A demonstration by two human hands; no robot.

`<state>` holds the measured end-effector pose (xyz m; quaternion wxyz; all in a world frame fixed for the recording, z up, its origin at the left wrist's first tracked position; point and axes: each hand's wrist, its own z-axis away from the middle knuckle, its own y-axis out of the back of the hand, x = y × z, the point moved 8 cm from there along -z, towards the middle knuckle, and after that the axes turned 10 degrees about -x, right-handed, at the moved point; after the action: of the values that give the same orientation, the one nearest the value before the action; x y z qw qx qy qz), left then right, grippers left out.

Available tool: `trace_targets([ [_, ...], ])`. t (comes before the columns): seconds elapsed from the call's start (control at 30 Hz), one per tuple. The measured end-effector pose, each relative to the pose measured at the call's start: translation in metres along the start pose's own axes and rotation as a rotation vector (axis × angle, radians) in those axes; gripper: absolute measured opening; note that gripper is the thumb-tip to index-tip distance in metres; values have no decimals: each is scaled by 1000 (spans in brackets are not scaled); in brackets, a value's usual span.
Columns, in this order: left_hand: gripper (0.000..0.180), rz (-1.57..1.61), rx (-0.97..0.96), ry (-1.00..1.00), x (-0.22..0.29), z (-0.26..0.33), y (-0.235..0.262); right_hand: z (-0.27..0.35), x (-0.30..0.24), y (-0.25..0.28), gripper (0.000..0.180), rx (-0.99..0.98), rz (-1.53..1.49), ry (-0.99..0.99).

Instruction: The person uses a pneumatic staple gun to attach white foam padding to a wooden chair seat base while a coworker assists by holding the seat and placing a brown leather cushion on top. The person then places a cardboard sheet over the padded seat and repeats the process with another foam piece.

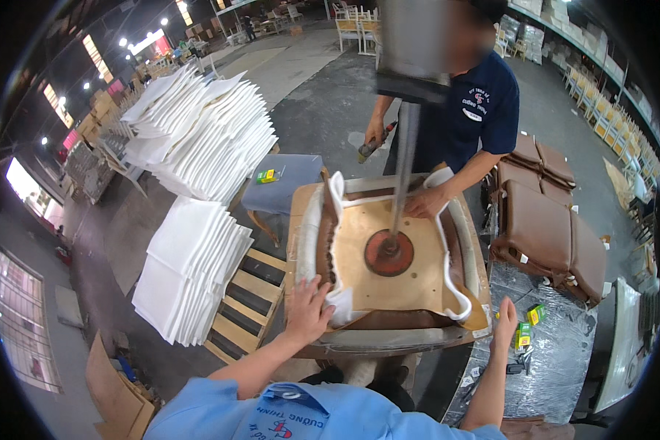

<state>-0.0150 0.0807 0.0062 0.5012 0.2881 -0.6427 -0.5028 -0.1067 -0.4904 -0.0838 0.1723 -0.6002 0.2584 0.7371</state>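
Blue shirt (359, 409) nearest. Red disc (376, 258) apparently pins the board (356, 224); left hand (308, 314), fingers apart, seemingly steadies the grey rim (309, 238); right hand (504, 324): cannot tell whether closed.

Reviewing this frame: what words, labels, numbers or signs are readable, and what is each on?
Wording is not copied out here, only placed.
Light-blue shirt: lettering beside a red emblem, readable in part.
Co-worker's navy shirt: pale lettering around a red emblem.
White badge on it: too small to read.
Green-and-yellow boxes: print too small to read.
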Motion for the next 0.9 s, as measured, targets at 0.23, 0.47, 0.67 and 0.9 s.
trace_targets([
  [0.23,69,55,-204,-92,-34,-19,-40,34,-67,-124,91,106,807,44],
  [0.47,68,28,-220,-154,-50,-21,-31,58,-80,-146,85,196,831,-11],
  [0.67,70,-1,-211,-211,-54,-32,-30,70,-82,-142,81,293,846,11],
  [0.9,70,-29,-277,-239,-68,-48,-26,96,-73,-151,81,310,767,-104],
])
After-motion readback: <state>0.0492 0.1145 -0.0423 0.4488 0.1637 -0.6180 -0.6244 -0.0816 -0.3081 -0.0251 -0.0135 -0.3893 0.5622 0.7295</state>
